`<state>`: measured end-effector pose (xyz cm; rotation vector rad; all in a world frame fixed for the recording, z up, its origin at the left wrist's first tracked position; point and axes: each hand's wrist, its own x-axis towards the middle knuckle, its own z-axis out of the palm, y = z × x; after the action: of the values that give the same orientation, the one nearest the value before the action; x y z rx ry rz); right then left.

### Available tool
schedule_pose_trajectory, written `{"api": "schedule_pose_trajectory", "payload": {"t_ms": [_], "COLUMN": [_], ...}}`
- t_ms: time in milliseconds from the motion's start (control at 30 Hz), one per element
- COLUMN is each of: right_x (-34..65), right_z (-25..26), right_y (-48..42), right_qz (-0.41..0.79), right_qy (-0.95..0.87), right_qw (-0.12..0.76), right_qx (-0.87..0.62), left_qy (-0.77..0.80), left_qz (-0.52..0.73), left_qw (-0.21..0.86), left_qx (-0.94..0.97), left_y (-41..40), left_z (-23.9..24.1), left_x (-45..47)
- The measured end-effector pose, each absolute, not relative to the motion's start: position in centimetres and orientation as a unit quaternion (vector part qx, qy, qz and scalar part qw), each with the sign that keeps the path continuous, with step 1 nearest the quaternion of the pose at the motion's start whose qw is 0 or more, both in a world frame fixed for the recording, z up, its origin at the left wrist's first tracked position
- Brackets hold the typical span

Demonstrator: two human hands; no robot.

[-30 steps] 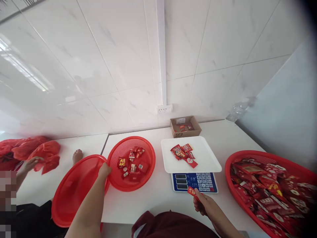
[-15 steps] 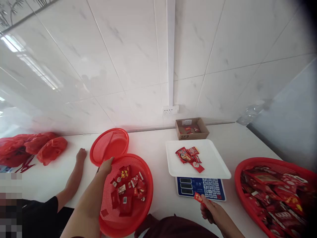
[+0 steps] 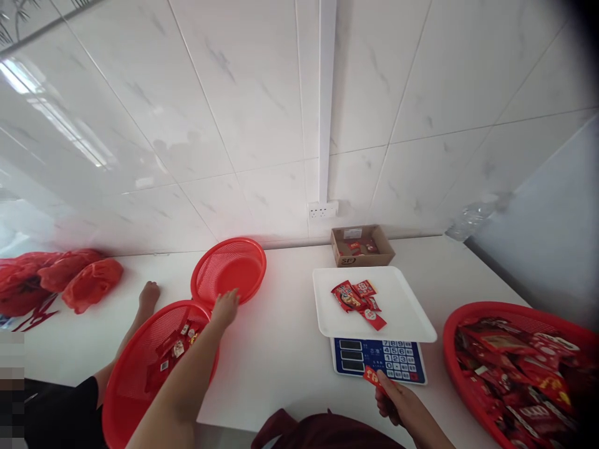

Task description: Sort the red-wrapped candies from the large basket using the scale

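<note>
My left hand (image 3: 226, 310) is at the near rim of a bare red mesh basket (image 3: 196, 280), its fingers hooked over the edge. Under my left forearm, another red basket (image 3: 122, 368) tilts to the left, with several small red snack packets (image 3: 178, 348) inside. My right hand (image 3: 392, 396) pinches a small red packet (image 3: 373, 376) with pale lettering, just in front of the scale's keypad. On the white tray of the digital scale (image 3: 369, 350) lie several red packets (image 3: 352, 295).
A large red basket (image 3: 452, 349) heaped with packets stands at the right. Behind the scale is a cardboard box (image 3: 346, 259) holding packets. Red plastic bags (image 3: 91, 284) lie far left, near another person's hand (image 3: 150, 293). A clear plastic container (image 3: 470, 218) leans by the wall.
The basket with packets has moved left and tilted. My left hand has gone from its rim to the bare basket, which has shifted right. My right hand has barely moved.
</note>
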<state>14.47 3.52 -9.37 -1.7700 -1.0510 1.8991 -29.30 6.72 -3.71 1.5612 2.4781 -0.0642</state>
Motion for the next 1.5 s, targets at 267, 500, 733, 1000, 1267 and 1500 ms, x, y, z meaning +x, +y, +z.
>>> {"api": "schedule_pose_trajectory", "payload": {"t_ms": [267, 500, 733, 1000, 1267, 1500], "right_x": [14.3, 14.5, 14.7, 15.0, 15.7, 15.9], "right_z": [-9.3, -9.4, -10.0, -10.0, -9.1, -8.3], "right_y": [3.2, 2.8, 2.6, 2.4, 2.5, 2.3], "right_qz": [0.667, 0.665, 0.664, 0.66, 0.633, 0.63], "right_qy": [-0.362, -0.373, -0.393, -0.395, -0.394, -0.404], "right_qw": [0.185, 0.185, 0.181, 0.194, 0.232, 0.234], "right_qx": [-0.625, -0.62, -0.61, -0.609, -0.625, -0.621], "left_qy": [0.819, 0.748, 0.766, 0.737, 0.747, 0.703], "left_qz": [0.051, 0.099, 0.097, 0.12, 0.11, 0.06], "left_qw": [0.078, 0.031, 0.032, 0.12, 0.11, 0.099], "left_qx": [0.566, 0.656, 0.634, 0.654, 0.646, 0.702], "left_y": [5.6, 1.1, -0.8, -0.2, -0.2, -0.5], "left_z": [-7.3, -7.3, -7.0, -6.2, -7.0, -6.6], "left_x": [-20.8, -20.1, -19.2, -15.1, -14.6, -18.4]}}
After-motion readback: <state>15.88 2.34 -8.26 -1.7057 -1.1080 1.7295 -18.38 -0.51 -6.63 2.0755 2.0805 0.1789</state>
